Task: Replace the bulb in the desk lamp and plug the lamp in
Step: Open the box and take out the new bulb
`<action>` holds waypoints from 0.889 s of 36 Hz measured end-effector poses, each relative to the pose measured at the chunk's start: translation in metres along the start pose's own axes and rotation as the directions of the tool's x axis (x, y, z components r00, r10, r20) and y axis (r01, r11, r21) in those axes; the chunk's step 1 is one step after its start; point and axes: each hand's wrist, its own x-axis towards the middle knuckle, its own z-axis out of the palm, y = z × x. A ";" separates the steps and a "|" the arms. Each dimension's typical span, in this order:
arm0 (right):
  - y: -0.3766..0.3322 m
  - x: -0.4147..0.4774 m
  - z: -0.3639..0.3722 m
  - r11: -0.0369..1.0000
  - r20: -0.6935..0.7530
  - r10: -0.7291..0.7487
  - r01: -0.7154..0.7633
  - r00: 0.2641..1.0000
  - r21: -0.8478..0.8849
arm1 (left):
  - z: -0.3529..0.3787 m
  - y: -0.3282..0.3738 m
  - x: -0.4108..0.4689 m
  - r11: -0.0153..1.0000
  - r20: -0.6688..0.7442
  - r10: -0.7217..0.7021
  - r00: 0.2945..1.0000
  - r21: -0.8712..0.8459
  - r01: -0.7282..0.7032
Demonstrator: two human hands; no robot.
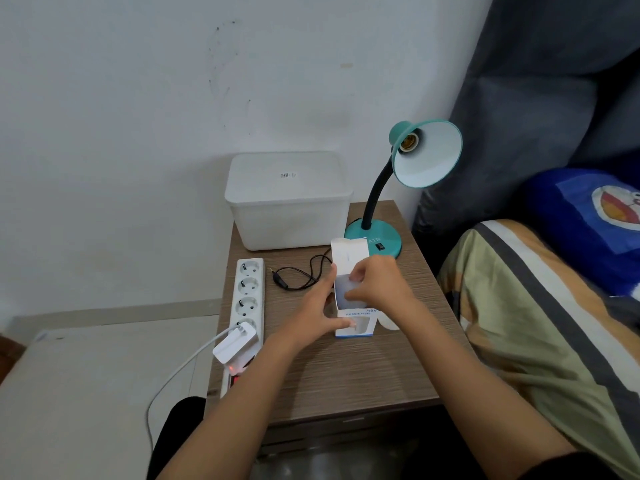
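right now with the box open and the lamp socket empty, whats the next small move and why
Probably draw the bulb up out of the open box. The right hand already has its fingers in the opening, the left hand steadies the box on the table, and the lamp socket is empty.

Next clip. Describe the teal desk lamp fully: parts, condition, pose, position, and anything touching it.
The desk lamp has a glossy teal round base with a black rocker switch, a black flexible neck curving up and right, and a teal cone shade, white inside. The shade tilts toward the camera, showing a brass-coloured socket with no bulb. It stands at the far right of the wooden table, beside a white plastic bin. Its black cord lies coiled and unplugged. Neither hand touches it.
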 end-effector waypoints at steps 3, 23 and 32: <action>0.000 0.003 -0.002 1.000 0.027 0.011 -0.011 1.000 -0.012 | 0.001 0.000 0.000 1.000 -0.004 0.002 1.000 0.014 -0.002; 0.001 0.000 0.004 0.995 0.049 -0.006 0.011 0.999 -0.097 | 0.003 -0.003 0.004 0.999 -0.031 0.042 0.999 0.022 -0.041; 0.010 0.000 -0.012 0.996 -0.039 -0.044 0.047 0.998 0.076 | 0.001 -0.007 0.006 1.000 -0.023 0.010 1.000 0.016 -0.010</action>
